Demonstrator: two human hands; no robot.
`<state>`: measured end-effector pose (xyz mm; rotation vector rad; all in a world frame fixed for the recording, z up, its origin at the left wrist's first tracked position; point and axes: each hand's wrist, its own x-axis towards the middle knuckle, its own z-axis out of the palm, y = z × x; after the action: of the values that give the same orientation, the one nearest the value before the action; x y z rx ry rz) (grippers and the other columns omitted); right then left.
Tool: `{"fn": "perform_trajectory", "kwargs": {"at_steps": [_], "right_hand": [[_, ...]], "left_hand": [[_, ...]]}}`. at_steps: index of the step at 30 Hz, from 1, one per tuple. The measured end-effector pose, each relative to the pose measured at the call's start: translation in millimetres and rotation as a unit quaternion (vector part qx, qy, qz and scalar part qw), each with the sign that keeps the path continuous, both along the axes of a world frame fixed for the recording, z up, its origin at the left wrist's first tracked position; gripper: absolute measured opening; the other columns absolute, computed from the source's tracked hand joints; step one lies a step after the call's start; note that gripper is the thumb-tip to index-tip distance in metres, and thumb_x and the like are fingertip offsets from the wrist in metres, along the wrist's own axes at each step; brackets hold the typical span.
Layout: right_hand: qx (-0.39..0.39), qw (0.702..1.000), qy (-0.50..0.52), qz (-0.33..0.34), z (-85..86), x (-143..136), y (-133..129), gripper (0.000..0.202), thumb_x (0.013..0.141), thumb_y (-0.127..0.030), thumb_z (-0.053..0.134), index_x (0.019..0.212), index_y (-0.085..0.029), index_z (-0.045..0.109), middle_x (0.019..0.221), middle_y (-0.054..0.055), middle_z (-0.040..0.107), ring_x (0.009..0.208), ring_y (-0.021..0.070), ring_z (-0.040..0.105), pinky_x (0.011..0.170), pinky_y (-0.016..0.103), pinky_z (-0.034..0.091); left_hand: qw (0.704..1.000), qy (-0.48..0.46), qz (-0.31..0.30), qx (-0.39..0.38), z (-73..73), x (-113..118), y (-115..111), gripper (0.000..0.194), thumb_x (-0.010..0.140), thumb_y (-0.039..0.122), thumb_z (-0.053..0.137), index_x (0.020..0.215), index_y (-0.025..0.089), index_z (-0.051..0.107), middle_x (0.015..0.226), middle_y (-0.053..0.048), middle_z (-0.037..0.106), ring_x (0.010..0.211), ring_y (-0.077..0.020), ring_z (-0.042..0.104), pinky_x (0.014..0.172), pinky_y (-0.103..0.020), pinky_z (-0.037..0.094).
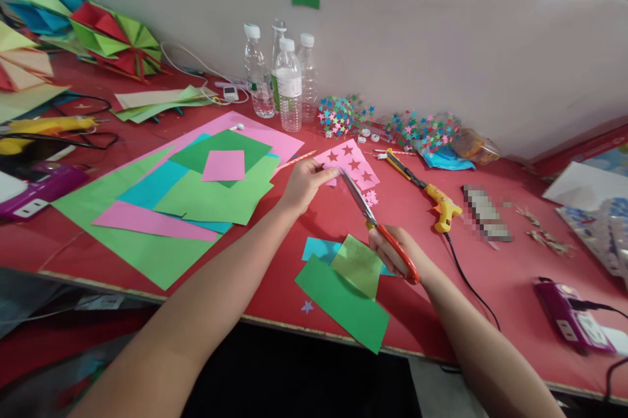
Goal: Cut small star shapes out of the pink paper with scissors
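Observation:
My right hand (392, 249) grips a pair of scissors (362, 199) by its orange-red handles, the blades pointing up and left. My left hand (310, 181) pinches a small piece of pink paper (331, 182), mostly hidden by the thumb, beside the scissor tips. Just beyond lies a pink sheet with dark stars (354, 161). Small pink paper stars (371, 197) sit in a pile near the blades. Below my hands are a green paper strip (343, 303), an olive-green piece (360, 265) and a blue piece (318, 248). A lone pale star (307, 307) lies near the table edge.
Coloured paper sheets (167, 254) overlap at left. Several plastic bottles (289, 94) stand by the wall, near star-covered balls (338, 116). At right are a yellow glue gun (444, 209) with its cord and a purple power strip (572, 316). Folded paper lanterns (115, 38) sit back left.

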<state>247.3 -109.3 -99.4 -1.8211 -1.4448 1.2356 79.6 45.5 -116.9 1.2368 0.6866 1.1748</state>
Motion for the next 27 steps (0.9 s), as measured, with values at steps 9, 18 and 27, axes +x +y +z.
{"fn": "perform_trajectory", "kwargs": {"at_steps": [9,18,27], "right_hand": [[0.004,1.000,-0.002,-0.001,-2.2,1.8,1.9,0.055,0.077,-0.074,0.048,0.064,-0.020,0.048,0.037,-0.007,0.040,0.031,0.0073,0.035,0.034,0.020,0.027],[0.018,1.000,-0.014,0.013,-4.0,3.0,2.4,0.052,0.082,-0.069,0.045,0.064,-0.021,0.046,0.038,-0.007,0.039,0.031,0.0071,0.035,0.035,0.020,0.026],[0.005,0.999,0.047,0.002,-5.4,1.1,2.7,0.052,0.078,-0.072,0.049,0.068,-0.020,0.048,0.037,-0.008,0.040,0.030,0.0069,0.034,0.034,0.020,0.028]], "left_hand": [[1.000,0.000,-0.003,0.002,-1.0,0.3,0.3,0.019,0.062,0.033,0.075,0.068,0.015,0.074,0.062,-0.001,0.067,0.060,-0.0115,0.057,0.062,-0.024,0.047],[1.000,-0.021,-0.011,-0.014,-0.9,0.8,0.4,0.017,0.059,0.029,0.077,0.067,0.015,0.073,0.062,-0.001,0.068,0.060,-0.0112,0.057,0.060,-0.024,0.048],[0.999,-0.037,0.003,-0.016,-0.3,3.9,-6.8,0.022,0.063,0.033,0.075,0.076,0.016,0.073,0.072,-0.001,0.071,0.069,-0.0144,0.063,0.068,-0.026,0.051]]}}
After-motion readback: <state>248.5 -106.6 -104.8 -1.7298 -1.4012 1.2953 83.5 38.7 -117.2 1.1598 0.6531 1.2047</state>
